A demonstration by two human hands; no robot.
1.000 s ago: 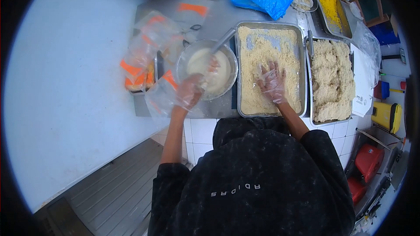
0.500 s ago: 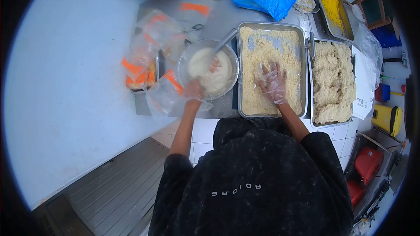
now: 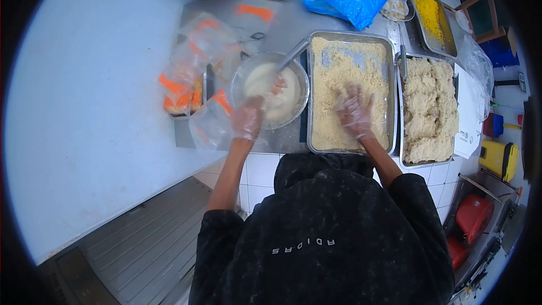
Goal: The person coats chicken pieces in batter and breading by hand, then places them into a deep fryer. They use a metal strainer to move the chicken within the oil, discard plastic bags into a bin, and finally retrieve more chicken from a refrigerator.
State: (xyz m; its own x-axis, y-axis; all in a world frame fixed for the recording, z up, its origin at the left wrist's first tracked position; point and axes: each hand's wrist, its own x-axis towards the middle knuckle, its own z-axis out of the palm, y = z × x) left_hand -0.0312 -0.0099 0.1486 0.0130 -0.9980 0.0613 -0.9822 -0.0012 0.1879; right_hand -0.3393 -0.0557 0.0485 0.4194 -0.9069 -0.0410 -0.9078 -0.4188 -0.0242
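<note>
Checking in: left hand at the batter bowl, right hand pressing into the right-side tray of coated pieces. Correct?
Not quite. The right hand is in the middle tray of loose crumbs, not the right-side tray of coated pieces. The left hand is at the batter bowl, as you said. The head view shows this.

Single head view, fisheye, dark round border. Looks steeply down and forward over own hoodie [image 3: 327,231] onto worktop [image 3: 288,22]. Close, within arm's reach: bowl [image 3: 234,87] and crumb tray [image 3: 350,34] near frame centre. Edges bend: floor [image 3: 147,248] lower left, yellow bin [image 3: 497,152] far right.
</note>
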